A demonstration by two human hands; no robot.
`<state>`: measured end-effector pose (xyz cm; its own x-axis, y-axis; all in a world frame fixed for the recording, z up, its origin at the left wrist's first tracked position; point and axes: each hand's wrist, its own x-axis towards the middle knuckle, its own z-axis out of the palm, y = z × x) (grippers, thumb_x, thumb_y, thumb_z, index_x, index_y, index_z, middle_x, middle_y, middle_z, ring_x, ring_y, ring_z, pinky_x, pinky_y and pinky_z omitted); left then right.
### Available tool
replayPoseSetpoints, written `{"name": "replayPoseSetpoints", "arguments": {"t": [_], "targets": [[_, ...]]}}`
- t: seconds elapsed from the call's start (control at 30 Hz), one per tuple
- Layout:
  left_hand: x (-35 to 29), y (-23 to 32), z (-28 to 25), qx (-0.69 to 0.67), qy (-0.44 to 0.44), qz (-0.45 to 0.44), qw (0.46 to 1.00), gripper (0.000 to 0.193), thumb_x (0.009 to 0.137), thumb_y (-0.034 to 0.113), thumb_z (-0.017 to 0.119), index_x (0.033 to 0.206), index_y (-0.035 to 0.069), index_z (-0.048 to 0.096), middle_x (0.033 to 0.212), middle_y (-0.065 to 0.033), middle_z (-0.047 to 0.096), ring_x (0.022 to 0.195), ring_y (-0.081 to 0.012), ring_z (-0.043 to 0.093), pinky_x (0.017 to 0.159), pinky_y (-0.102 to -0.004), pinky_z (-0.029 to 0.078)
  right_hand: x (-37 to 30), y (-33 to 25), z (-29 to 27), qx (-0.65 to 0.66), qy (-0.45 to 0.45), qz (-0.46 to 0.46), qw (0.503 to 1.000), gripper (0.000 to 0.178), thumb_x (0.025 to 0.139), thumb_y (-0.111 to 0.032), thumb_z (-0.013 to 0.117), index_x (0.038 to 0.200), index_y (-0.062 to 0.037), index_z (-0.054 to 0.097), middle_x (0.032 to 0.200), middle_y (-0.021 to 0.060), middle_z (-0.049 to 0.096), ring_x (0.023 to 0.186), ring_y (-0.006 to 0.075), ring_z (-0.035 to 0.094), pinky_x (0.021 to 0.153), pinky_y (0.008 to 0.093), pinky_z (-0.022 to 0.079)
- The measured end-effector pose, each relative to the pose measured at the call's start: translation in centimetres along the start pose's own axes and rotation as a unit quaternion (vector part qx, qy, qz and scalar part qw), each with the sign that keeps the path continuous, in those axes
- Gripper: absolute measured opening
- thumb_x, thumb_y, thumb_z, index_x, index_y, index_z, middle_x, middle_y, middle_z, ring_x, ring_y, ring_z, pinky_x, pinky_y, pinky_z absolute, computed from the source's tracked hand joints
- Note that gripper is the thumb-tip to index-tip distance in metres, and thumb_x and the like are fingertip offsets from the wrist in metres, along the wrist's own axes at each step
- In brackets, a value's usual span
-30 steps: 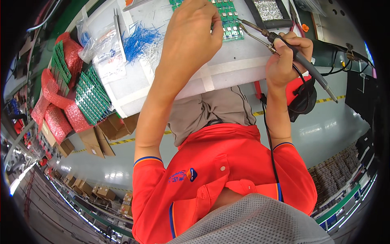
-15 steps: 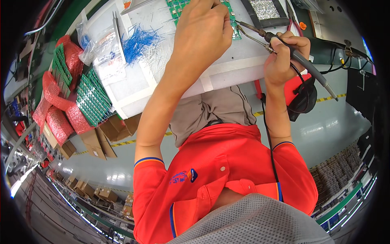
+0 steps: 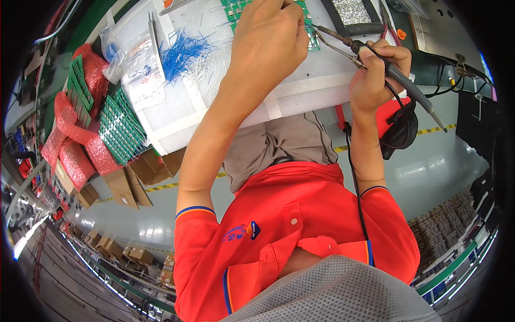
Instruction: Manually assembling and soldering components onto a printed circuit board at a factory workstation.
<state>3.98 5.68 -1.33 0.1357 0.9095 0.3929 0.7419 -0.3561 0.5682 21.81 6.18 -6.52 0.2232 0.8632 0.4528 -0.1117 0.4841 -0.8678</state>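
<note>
My right hand [image 3: 378, 75] is wrapped round a soldering iron [image 3: 399, 77] with a thin metal tube beside its tip. The iron's tip points left, at the right edge of a green circuit board panel [image 3: 232, 9]. Over that panel sits my left hand [image 3: 271, 40], its fingers curled and pressed together at the top edge of the view. What they pinch, if anything, is hidden behind the hand. Left of my left forearm lie a pile of blue wires [image 3: 185, 55] and a bunch of white wires [image 3: 211, 75] on the white padded work surface [image 3: 322, 88].
Tweezers [image 3: 155, 45] and a clear plastic bag [image 3: 140, 80] lie left of the wires. Stacked green boards [image 3: 122, 129] and red bubble wrap [image 3: 78, 161] crowd the left edge. A black-framed tray of metal shavings [image 3: 352, 12] stands beyond the iron, near red-handled pliers [image 3: 391, 32].
Almost nothing differs. The iron and my right hand have shifted very slightly, and the view has moved a little. My left hand stays over the board panel.
</note>
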Motion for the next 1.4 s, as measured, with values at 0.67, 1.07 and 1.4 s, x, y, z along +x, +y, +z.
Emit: {"name": "replayPoseSetpoints", "arguments": {"t": [0.67,1.07,1.4], "targets": [[-1.6,0.1,-5.6,-0.020,-0.023,-0.157,0.987,0.004,0.083,-0.001,0.063,0.084,-0.002,0.059,0.083,-0.0170,0.060,0.084,-0.0363,0.057,0.075,-0.0428,0.045,0.2,-0.3,0.5,0.009,0.028,-0.012,0.999,0.021,0.077,0.010,0.056,0.090,-0.0029,0.047,0.070,0.0053,0.050,0.055,0.0093,0.042,0.053,0.0217,0.035],[-2.8,-0.8,-5.2,-0.076,-0.057,-0.177,0.980,0.006,0.083,0.000,0.065,0.083,-0.003,0.059,0.084,-0.0179,0.060,0.084,-0.0375,0.057,0.076,-0.0425,0.046,-0.1,-0.1,0.1,0.047,0.044,0.035,0.997,0.023,0.078,0.009,0.061,0.092,-0.0032,0.047,0.070,0.0044,0.051,0.056,0.0078,0.040,0.051,0.0216,0.032],[-6.3,-2.4,-5.3,0.023,0.115,-0.091,0.989,0.011,0.074,-0.004,0.069,0.079,0.000,0.060,0.098,-0.0163,0.065,0.093,-0.0359,0.059,0.082,-0.0416,0.046,-1.1,-1.9,2.9,0.033,-0.147,0.024,0.988,0.027,0.077,0.008,0.064,0.095,-0.0031,0.049,0.078,0.0080,0.054,0.069,0.0125,0.049,0.062,0.0248,0.042]]}}
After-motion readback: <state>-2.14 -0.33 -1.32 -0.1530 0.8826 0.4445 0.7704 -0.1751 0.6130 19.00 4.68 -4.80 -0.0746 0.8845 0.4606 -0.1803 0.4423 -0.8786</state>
